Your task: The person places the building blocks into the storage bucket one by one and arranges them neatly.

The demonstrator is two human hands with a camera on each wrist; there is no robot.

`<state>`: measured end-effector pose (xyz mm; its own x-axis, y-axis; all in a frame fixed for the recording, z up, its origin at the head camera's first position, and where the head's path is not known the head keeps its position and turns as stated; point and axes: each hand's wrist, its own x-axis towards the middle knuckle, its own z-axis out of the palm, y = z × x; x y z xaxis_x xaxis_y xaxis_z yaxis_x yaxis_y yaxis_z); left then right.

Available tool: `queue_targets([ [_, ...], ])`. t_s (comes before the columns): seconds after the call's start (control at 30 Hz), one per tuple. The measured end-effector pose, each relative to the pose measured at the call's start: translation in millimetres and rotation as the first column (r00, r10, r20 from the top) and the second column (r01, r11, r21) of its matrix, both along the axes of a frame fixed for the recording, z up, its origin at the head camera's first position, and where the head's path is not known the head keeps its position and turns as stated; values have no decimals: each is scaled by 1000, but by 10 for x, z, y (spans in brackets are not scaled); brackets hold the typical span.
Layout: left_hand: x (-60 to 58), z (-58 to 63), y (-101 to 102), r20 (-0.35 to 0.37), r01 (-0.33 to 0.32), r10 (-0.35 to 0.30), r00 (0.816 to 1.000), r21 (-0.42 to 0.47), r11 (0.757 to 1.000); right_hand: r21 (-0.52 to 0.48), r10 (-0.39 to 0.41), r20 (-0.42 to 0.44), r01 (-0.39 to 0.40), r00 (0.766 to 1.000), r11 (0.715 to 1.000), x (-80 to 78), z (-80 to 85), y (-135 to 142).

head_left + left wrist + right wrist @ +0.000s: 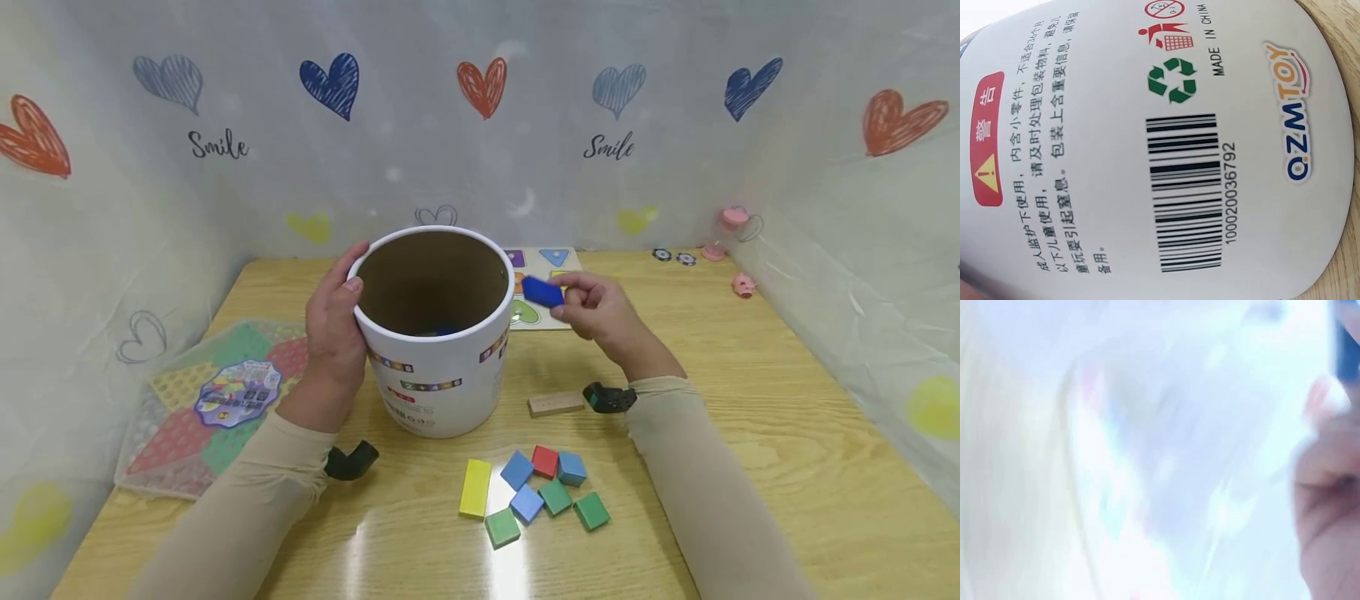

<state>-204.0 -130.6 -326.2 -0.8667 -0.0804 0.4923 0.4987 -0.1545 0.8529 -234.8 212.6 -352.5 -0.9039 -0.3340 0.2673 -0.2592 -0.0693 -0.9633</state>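
Observation:
In the head view a tall white bucket [435, 400] with printed number strips stands tilted slightly on the table, mouth up. My left hand [330, 342] holds its left side near the rim. Just right of the rim, my right hand [600, 315] pinches a dark blue block [542, 292] between thumb and fingers. A bit of blue shows deep inside the bucket; the rest of its bottom is dark. The left wrist view is filled by the bucket's printed side [1254, 206] with a barcode. The right wrist view is overexposed and blurred, with the blue block [1348, 356] at its edge.
Several coloured cubes [557, 497] and a yellow block [475, 489] lie in front. A plain wooden block [556, 404] is beside the right wrist. A clear-lidded box [172, 392] lies left, a shape puzzle board [551, 321] behind. Small pink toys [743, 286] sit back right.

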Motion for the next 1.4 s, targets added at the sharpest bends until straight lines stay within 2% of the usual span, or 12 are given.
queue_targets([
  [0.07, -4, 11, 15, -7, 9, -9, 1000, -7, 1000, -234, -8, -36, 0, 999, 972, 163, 243, -132],
  [0.13, -7, 16, 27, -7, 14, -14, 1000, -9, 1000, -338, -44, -94, 10, 995, 941, 329, 445, -300],
  [0.2, -10, 14, 38, -9, 16, -16, 1000, -7, 1000, -329, -82, -140, 32, 987, 944, 478, 578, -460],
  [0.3, -7, 8, 56, -2, 4, -4, 1000, 0, 1000, -242, -84, -194, 35, 977, 970, 594, 642, -615],
  [0.4, 1, 10, 75, 4, -6, 6, 1000, 4, 1000, -222, -39, -230, -13, 972, 975, 601, 646, -608],
  [0.53, -5, 25, 99, 0, 5, -5, 1000, 0, 1000, -273, 24, -252, -95, 968, 957, 519, 633, -365],
  [0.63, -19, 24, 109, 0, 8, -8, 1000, -4, 1000, -213, 98, -230, -148, 968, 966, 419, 545, -83],
  [0.77, -27, 3, 114, 2, -2, 1, 1000, 8, 1000, -12, 165, -118, -168, 979, 986, 297, 290, 299],
  [0.87, -23, -1, 123, -2, -15, 15, 1000, 24, 1000, 140, 146, 8, -146, 989, 979, 266, 19, 592],
  [1.0, -21, 15, 137, -8, -23, 23, 1000, 31, 999, 288, 97, 129, -131, 987, 948, 344, -329, 1019],
  [1.17, -28, 31, 131, -11, -21, 22, 1000, 59, 998, 390, 92, 166, -152, 982, 908, 507, -568, 1381],
  [1.4, -29, 4, 70, -18, -31, 32, 999, 75, 997, 414, 12, 103, -54, 995, 909, 680, -714, 1408],
])
